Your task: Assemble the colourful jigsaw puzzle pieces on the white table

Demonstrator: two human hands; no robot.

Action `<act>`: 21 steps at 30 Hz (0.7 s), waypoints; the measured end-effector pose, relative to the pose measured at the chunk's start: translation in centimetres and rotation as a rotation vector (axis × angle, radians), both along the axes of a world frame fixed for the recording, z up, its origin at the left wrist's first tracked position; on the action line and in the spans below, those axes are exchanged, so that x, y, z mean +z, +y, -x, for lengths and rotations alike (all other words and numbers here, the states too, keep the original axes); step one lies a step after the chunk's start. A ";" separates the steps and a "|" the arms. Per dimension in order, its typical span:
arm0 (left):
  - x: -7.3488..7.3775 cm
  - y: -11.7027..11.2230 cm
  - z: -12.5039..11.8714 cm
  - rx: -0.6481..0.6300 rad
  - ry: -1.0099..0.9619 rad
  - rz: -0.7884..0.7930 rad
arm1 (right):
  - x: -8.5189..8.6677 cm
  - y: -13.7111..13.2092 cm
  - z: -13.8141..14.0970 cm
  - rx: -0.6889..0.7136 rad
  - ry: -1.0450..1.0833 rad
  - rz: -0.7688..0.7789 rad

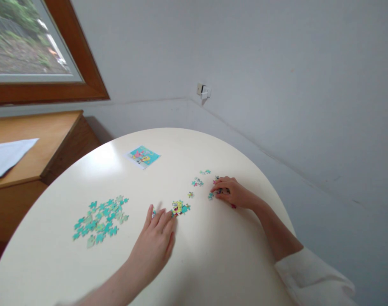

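Observation:
On the round white table, my left hand (pixel 158 233) lies with its fingers stretched out and apart. Its fingertips rest between a small piece (pixel 154 212) and a joined patch of jigsaw pieces (pixel 177 207) showing a yellow cartoon face. My right hand (pixel 235 193) is farther right, fingers bent down and thumb brought in around a jigsaw piece (pixel 219 191) that they partly hide. A blue-green piece (pixel 210 196) shows by its fingertips, and a red bit (pixel 233 206) peeks out below the palm. Single pieces (pixel 190 194) and a small cluster (pixel 197 182) lie between the hands.
A heap of turquoise jigsaw pieces (pixel 101 219) is spread on the left of the table (pixel 194 272). Toward the back lies a picture card (pixel 144 156). Beyond are a wooden cabinet (pixel 58 123) with white cloth or paper (pixel 9 155), and a wall socket (pixel 204 90) with a plug.

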State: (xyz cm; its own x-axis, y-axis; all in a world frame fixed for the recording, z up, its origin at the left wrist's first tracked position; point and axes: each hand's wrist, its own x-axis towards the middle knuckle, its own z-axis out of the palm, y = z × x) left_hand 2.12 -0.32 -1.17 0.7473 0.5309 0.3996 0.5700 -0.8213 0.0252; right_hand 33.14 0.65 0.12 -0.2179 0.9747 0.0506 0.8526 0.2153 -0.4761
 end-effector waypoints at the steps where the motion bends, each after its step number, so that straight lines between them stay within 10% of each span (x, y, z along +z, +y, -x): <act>1: 0.0 0.0 0.0 0.001 0.001 0.000 | 0.0 0.0 0.0 -0.004 0.001 -0.003; 21: 0.0 -0.1 -0.1 0.007 0.006 0.009 | -0.4 0.1 0.1 0.019 0.021 -0.030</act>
